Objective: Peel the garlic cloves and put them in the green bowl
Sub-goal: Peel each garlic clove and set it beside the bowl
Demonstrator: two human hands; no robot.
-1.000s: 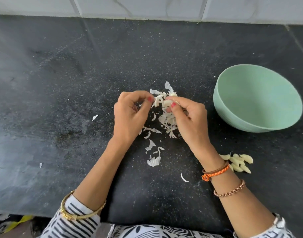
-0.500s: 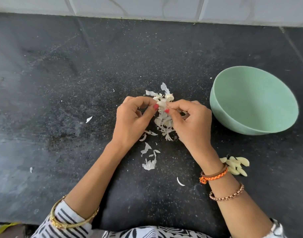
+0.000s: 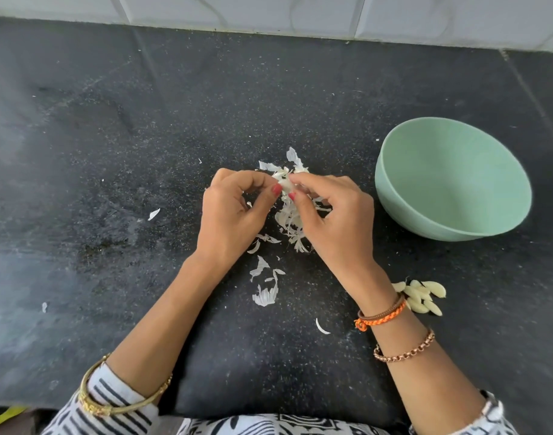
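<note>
A small white garlic clove point(image 3: 285, 184) is pinched between the fingertips of my left hand point(image 3: 234, 215) and my right hand point(image 3: 334, 215), above the middle of the black counter. Papery white garlic skins point(image 3: 292, 221) lie in a heap under and behind the hands. The green bowl point(image 3: 454, 180) stands to the right of my right hand and looks bare inside. Several pale garlic cloves point(image 3: 421, 296) lie in a cluster on the counter beside my right wrist.
Loose skin flakes point(image 3: 264, 291) are scattered toward the front, with single bits at the left point(image 3: 153, 214). The counter point(image 3: 112, 152) is dark speckled stone; a white tiled wall point(image 3: 269, 11) bounds it at the back.
The thumbs of both hands have closed in on the clove, so the fingertips now meet around it. The bowl and the cloves by the wrist have not moved.
</note>
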